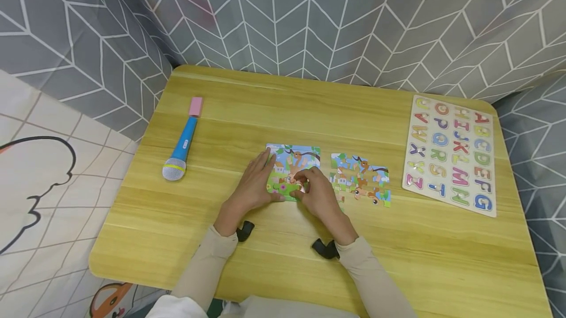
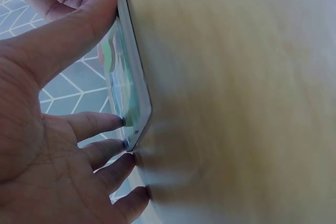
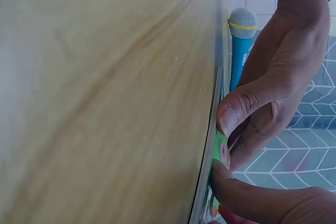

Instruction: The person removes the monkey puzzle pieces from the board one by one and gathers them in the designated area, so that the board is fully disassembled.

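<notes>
A jigsaw puzzle board (image 1: 294, 152) with a picture of sky, leaves and green ground lies in front of me. My left hand (image 1: 254, 180) rests along its left side, fingers fairly straight against the edge and thumb (image 2: 79, 35) on the near edge. Over the lower right part of the board, my right hand (image 1: 319, 195) pinches a jigsaw piece, mostly hidden by the fingers. In the right wrist view a green piece with a pink flower (image 3: 222, 153) lies between the two thumbs. Jigsaw pieces (image 1: 361, 179) with parts of an animal picture lie grouped just right of the board.
A blue toy microphone (image 1: 183, 143) and a pink block (image 1: 195, 106) are at the left of the wooden table (image 1: 185, 239). At the right lies an alphabet board (image 1: 451, 153) with colored letters. A grey patterned curtain (image 1: 292, 23) borders the far edge.
</notes>
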The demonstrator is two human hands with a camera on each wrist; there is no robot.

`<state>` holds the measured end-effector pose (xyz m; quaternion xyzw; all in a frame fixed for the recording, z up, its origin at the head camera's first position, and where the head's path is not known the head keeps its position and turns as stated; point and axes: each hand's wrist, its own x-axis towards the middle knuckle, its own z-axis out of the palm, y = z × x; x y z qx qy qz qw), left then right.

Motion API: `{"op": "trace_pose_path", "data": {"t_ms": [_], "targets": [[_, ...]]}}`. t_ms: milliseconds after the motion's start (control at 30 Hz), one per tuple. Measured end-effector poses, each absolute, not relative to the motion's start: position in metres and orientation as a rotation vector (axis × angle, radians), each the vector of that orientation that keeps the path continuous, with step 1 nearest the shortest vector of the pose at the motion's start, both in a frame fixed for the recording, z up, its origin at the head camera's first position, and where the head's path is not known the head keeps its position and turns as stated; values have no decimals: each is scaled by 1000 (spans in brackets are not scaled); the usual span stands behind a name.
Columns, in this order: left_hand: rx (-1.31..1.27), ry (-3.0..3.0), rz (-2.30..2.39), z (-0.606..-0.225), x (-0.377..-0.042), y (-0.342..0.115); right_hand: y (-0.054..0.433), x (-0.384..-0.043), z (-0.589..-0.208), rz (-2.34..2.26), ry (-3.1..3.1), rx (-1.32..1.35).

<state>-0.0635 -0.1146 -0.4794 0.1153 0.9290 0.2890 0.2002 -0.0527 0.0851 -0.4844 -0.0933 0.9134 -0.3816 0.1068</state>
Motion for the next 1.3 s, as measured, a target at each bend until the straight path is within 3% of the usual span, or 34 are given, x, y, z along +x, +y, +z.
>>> {"op": "trace_pose_path", "data": {"t_ms": [1300], "targets": [[324, 2603, 843, -483, -62, -115, 99, -42, -486, -1449, 2557, -234]]}}
